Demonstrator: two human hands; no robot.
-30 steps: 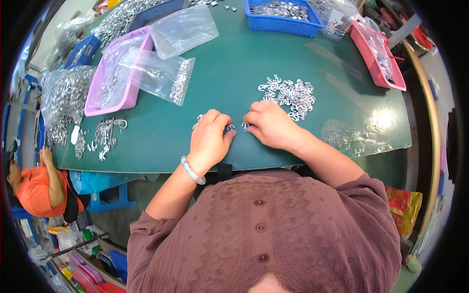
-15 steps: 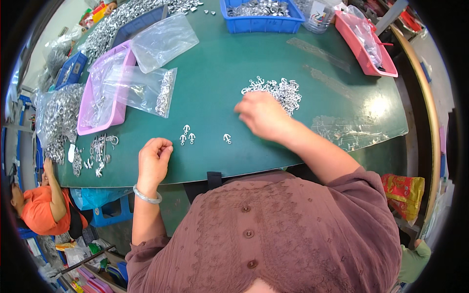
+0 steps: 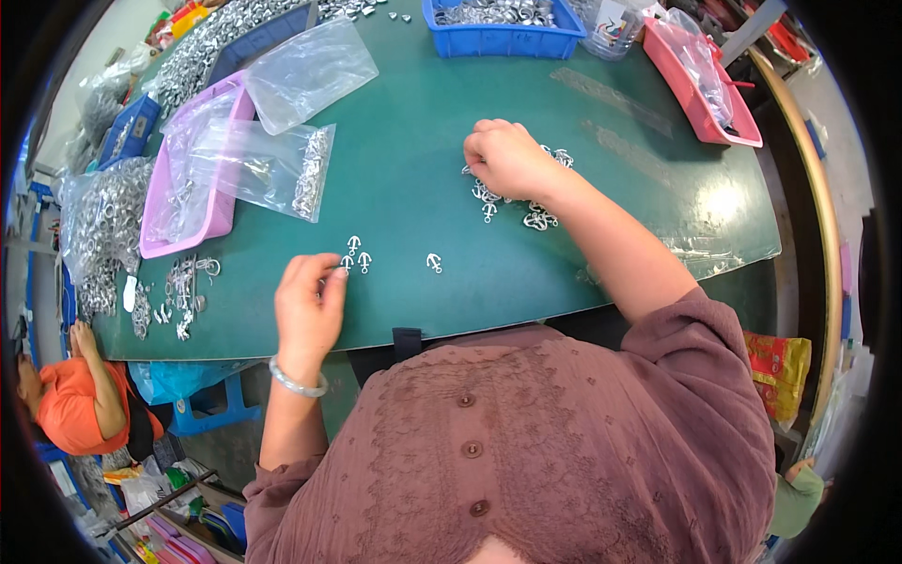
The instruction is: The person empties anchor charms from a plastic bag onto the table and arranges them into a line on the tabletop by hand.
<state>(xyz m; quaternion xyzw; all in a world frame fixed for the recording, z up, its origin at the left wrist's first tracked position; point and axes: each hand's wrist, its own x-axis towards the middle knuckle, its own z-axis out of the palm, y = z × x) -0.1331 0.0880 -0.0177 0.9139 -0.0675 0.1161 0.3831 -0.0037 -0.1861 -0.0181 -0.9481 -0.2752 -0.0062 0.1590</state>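
Small silver anchor charms lie on the green tabletop. My right hand is over the anchor pile with its fingers curled down and closed; it covers much of the pile, and its fingertips are hidden. Near the front edge, my left hand has its fingers bent in toward the thumb; what they hold, if anything, is too small to make out. Its index fingertip is right beside a small group of three anchors, partly overlapping one of them. Between the two hands, a single anchor lies apart.
On the left, a pink-purple tray holds clear bags, one spilling over its side. Loose metal parts lie in front. Far back are a blue bin and a pink tray. A co-worker in orange sits far left.
My left hand has moved right and up to the three anchors. My right hand has shifted farther back over the pile, and some anchors now lie spread nearer to me.
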